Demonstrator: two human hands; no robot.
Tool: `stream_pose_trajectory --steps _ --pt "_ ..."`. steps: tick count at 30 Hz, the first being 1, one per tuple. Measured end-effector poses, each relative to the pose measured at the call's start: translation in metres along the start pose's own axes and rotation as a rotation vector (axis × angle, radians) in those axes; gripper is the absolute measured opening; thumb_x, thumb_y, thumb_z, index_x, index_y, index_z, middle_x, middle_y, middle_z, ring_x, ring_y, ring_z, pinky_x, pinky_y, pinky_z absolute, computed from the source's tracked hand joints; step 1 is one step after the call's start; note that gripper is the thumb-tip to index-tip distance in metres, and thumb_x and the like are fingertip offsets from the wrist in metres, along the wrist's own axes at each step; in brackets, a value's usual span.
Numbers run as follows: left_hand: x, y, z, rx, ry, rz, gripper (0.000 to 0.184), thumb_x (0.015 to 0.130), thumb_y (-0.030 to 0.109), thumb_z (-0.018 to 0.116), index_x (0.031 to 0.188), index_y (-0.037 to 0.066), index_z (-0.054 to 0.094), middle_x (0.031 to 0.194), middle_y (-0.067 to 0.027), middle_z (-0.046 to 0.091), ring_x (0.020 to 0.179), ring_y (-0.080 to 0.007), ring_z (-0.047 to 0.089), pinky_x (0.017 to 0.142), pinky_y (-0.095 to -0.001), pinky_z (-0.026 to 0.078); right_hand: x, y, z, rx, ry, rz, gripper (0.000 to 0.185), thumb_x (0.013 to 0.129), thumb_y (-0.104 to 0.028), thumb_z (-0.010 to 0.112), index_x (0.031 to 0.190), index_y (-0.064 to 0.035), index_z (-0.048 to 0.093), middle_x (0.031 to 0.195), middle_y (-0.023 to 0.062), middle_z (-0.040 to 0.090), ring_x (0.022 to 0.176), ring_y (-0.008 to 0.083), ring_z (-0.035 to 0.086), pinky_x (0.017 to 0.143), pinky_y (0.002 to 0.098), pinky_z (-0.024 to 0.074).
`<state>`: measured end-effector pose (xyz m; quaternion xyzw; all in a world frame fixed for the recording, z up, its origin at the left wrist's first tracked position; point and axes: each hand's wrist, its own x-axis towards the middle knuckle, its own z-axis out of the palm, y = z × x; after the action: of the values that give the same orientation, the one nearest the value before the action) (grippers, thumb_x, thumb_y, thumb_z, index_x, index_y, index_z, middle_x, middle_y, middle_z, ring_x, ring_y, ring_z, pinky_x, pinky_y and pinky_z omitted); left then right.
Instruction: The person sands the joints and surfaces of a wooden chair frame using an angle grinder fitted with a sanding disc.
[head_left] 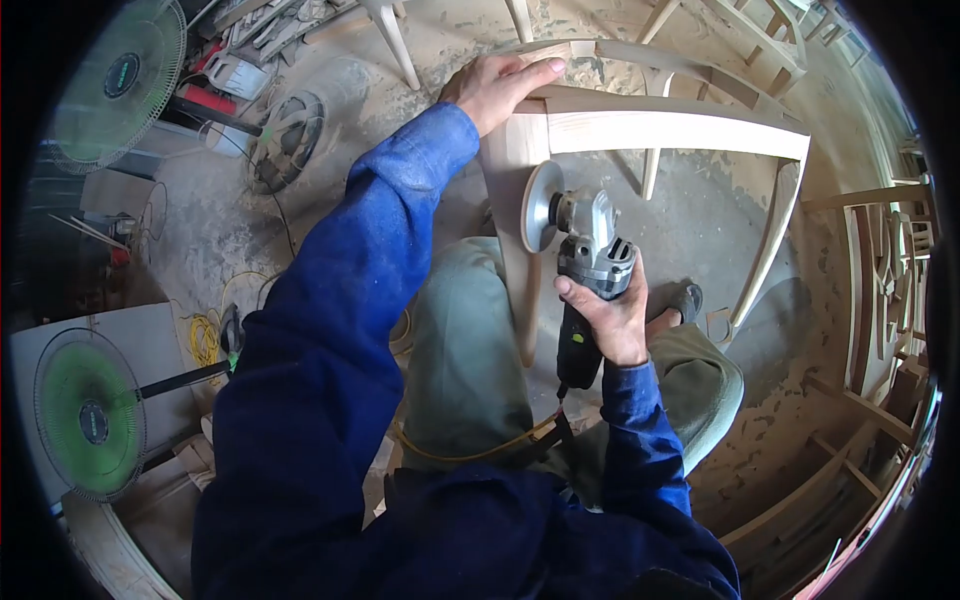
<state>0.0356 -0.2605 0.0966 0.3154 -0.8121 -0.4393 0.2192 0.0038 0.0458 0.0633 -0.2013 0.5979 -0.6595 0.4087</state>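
Note:
My right hand [617, 312] is wrapped round the body of an angle grinder [594, 245], whose cord hangs down toward my lap. The grinder's round disc [541, 207] is at the side of a leg of a pale wooden chair frame [660, 131]; whether it touches the wood I cannot tell. My left hand [500, 88] rests on the frame's upper left corner, with fingers stretched over the wood. The frame's left leg stands by my knee, and its right leg slants down at the right.
Two green fans [93, 415] [122, 75] stand at the left. A yellow cable [204, 338] lies coiled on the floor near the lower fan. More wooden frames [858, 290] are stacked at the right, and others stand at the top. Scrap wood [290, 25] lies at the top left.

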Motion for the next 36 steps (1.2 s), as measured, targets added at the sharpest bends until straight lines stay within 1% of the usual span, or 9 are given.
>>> stream_pose_trajectory --steps 10,12,13,16,19,25,28,31,36 --pt "0.0 -0.002 -0.008 0.071 0.001 -0.009 0.073 0.084 0.08 0.062 0.062 0.01 0.058 0.059 -0.0028 0.051 0.063 -0.018 0.053 0.064 -0.0372 0.043 -0.01 0.035 -0.029 -0.023 0.106 0.052 0.053 0.079 -0.014 0.092 0.117 -0.0021 0.057 0.094 0.0071 0.07 0.072 0.0157 0.069 0.066 0.0308 0.0594" --pt "-0.002 0.008 -0.012 0.106 -0.099 -0.086 0.07 0.088 0.073 0.062 0.095 0.004 0.071 0.085 -0.0072 0.068 0.083 -0.017 0.064 0.081 -0.0324 0.048 -0.007 0.031 -0.023 -0.026 0.075 -0.03 0.054 0.079 -0.014 0.092 0.118 -0.0023 0.057 0.095 0.0072 0.07 0.073 0.0156 0.069 0.066 0.0309 0.0595" --pt "-0.002 0.013 -0.014 0.128 -0.147 -0.123 0.073 0.09 0.07 0.063 0.111 0.002 0.078 0.098 -0.0094 0.076 0.093 -0.0166 0.069 0.09 -0.03 0.051 -0.008 0.02 -0.02 0.035 0.055 0.047 0.056 0.077 -0.01 0.094 0.117 -0.0031 0.055 0.107 0.0045 0.07 0.095 0.0114 0.066 0.087 0.0274 0.0537" --pt "0.0 0.006 -0.01 0.146 -0.101 -0.061 0.073 0.09 0.07 0.064 0.112 0.002 0.077 0.098 -0.0088 0.076 0.092 -0.0161 0.07 0.089 -0.0296 0.052 -0.004 0.011 -0.008 0.037 -0.009 -0.007 0.062 0.076 -0.009 0.095 0.121 -0.0026 0.053 0.111 0.0053 0.069 0.097 0.0114 0.065 0.088 0.0282 0.0542" --pt "0.0 -0.001 -0.001 0.036 0.0 -0.005 0.073 0.082 0.08 0.064 0.061 0.009 0.06 0.058 -0.0014 0.05 0.061 -0.0163 0.052 0.064 -0.0347 0.043 -0.003 0.008 0.001 0.037 -0.003 -0.049 0.067 0.074 -0.012 0.097 0.123 -0.0025 0.052 0.113 0.0055 0.068 0.101 0.012 0.065 0.091 0.0294 0.0542" --pt "0.0 0.0 -0.004 -0.008 0.005 -0.019 0.071 0.083 0.076 0.066 0.061 0.009 0.06 0.058 -0.0007 0.049 0.062 -0.0157 0.051 0.065 -0.0339 0.042 -0.009 0.026 -0.013 -0.016 0.035 0.014 0.067 0.074 -0.013 0.097 0.122 -0.0022 0.052 0.114 0.0064 0.069 0.103 0.013 0.065 0.093 0.0314 0.0544" --pt "0.003 -0.003 -0.009 0.035 -0.016 -0.038 0.068 0.084 0.074 0.065 0.069 0.008 0.068 0.063 -0.0028 0.057 0.066 -0.0172 0.056 0.068 -0.0338 0.045 -0.012 0.04 -0.019 0.054 0.044 0.062 0.065 0.074 -0.012 0.097 0.121 -0.0022 0.052 0.112 0.0063 0.07 0.102 0.0131 0.066 0.093 0.0314 0.0545" --pt "0.0 0.003 -0.015 -0.031 -0.111 -0.1 0.065 0.093 0.059 0.069 0.111 -0.004 0.075 0.103 -0.0098 0.076 0.094 -0.0152 0.07 0.087 -0.0269 0.053 -0.012 0.034 -0.018 0.055 0.048 0.078 0.066 0.073 -0.012 0.096 0.121 -0.0015 0.052 0.112 0.0064 0.069 0.102 0.0133 0.065 0.093 0.0314 0.0538" --pt "0.0 0.005 -0.01 -0.044 -0.111 -0.102 0.061 0.096 0.053 0.068 0.112 -0.005 0.074 0.106 -0.0114 0.075 0.097 -0.0156 0.07 0.09 -0.0262 0.053 -0.009 0.015 -0.003 0.089 0.035 0.012 0.074 0.071 -0.014 0.098 0.126 -0.0009 0.05 0.113 0.0065 0.067 0.104 0.0131 0.063 0.095 0.0306 0.0516"
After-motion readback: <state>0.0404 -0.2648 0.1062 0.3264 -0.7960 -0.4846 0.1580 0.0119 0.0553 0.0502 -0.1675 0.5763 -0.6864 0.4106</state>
